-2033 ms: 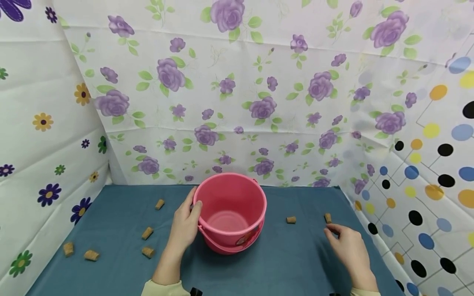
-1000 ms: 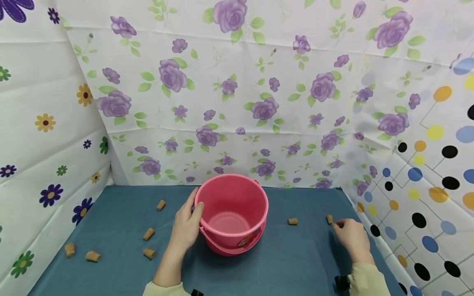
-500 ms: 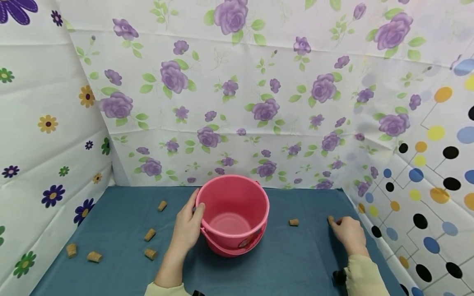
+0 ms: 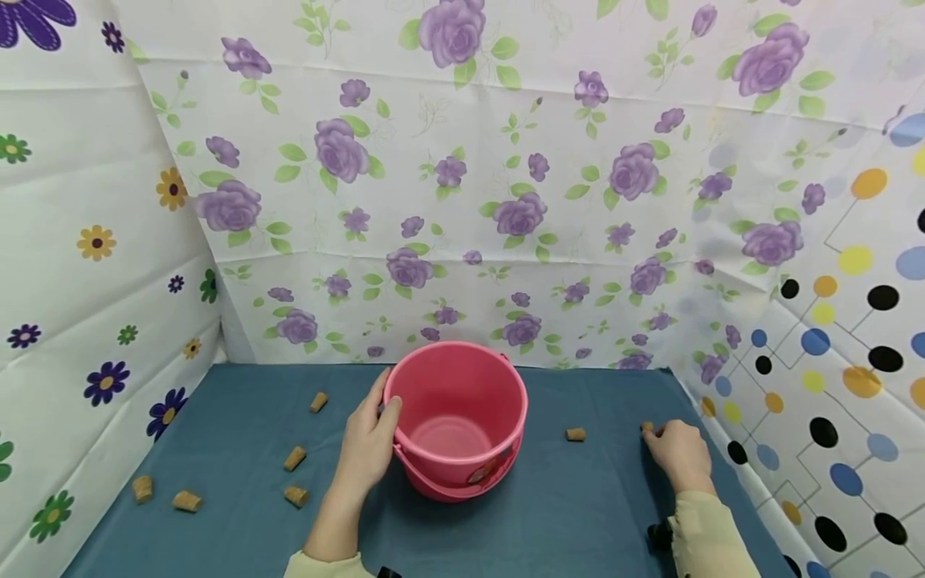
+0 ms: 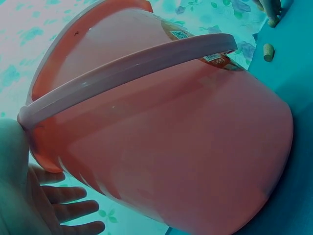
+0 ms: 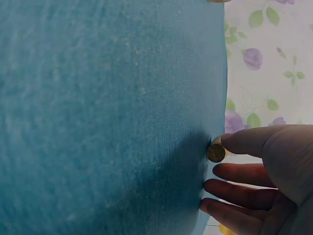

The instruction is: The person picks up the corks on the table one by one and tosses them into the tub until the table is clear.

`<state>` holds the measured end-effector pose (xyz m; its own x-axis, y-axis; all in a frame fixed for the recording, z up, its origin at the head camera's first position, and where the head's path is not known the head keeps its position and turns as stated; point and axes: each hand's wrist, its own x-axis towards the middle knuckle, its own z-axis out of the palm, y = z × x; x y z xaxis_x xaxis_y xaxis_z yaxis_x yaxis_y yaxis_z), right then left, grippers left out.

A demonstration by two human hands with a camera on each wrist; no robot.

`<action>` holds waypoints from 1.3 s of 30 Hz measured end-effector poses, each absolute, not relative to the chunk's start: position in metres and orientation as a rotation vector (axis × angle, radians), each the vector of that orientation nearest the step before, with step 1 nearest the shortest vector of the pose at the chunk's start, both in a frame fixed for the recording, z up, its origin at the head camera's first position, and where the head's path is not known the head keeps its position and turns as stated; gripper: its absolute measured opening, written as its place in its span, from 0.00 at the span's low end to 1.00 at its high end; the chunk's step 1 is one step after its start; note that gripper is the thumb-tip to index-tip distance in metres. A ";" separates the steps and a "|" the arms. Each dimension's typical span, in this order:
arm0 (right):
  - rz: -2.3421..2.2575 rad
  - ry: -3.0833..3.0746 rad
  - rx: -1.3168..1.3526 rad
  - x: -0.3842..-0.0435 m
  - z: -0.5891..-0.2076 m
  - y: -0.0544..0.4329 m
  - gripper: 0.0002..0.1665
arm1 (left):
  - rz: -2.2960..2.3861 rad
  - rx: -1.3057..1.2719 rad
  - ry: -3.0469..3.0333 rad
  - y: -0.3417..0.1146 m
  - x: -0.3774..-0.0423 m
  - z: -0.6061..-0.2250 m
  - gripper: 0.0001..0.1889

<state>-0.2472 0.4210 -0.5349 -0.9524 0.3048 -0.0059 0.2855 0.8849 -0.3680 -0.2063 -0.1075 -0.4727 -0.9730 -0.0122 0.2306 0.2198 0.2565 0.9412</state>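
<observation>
A pink bucket (image 4: 455,401) stands tilted slightly toward me in the middle of the blue cloth. My left hand (image 4: 367,441) holds its left rim, thumb over the edge and fingers along the outside. The bucket's handle (image 5: 132,63) hangs down across its front. Over at the right, my right hand (image 4: 679,453) has its thumb and fingertips at a small cork (image 6: 216,152) lying on the cloth. The thumb tip overlaps the cork, and the other fingers reach down beside it. From the head, most of this cork is hidden by the hand.
Another cork (image 4: 575,434) lies between the bucket and my right hand. Several more are scattered at the left, including a cork (image 4: 187,502) near the cloth's edge. A flowered sheet (image 4: 506,201) hangs behind, with a dotted sheet (image 4: 853,385) at the right.
My right hand has moved forward onto the far-right cork and its fingertips now cover most of it. The left hand still holds the bucket in place. The head view has shifted slightly.
</observation>
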 end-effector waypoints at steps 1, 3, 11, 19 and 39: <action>0.576 -2.997 -0.468 -0.247 -0.535 0.421 0.25 | -1.795 -0.195 -2.332 -0.107 -0.206 -0.473 0.32; 0.581 -2.995 -0.470 -0.247 -0.536 0.421 0.27 | -1.796 -0.192 -2.333 -0.108 -0.207 -0.473 0.32; 0.580 -2.994 -0.478 -0.245 -0.536 0.417 0.35 | -1.802 -0.187 -2.337 -0.108 -0.206 -0.473 0.32; 0.581 -3.020 -0.491 -0.246 -0.535 0.416 0.35 | -1.784 -0.187 -2.343 -0.108 -0.205 -0.471 0.32; 0.664 -2.981 -0.553 -0.236 -0.529 0.416 0.23 | -1.791 -0.193 -2.336 -0.107 -0.206 -0.472 0.32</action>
<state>-0.2359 0.4155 -0.5290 -0.9358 0.3502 -0.0403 0.3342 0.8450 -0.4174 -0.2058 -0.1074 -0.4716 -0.9732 -0.0132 0.2296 0.2183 0.2608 0.9404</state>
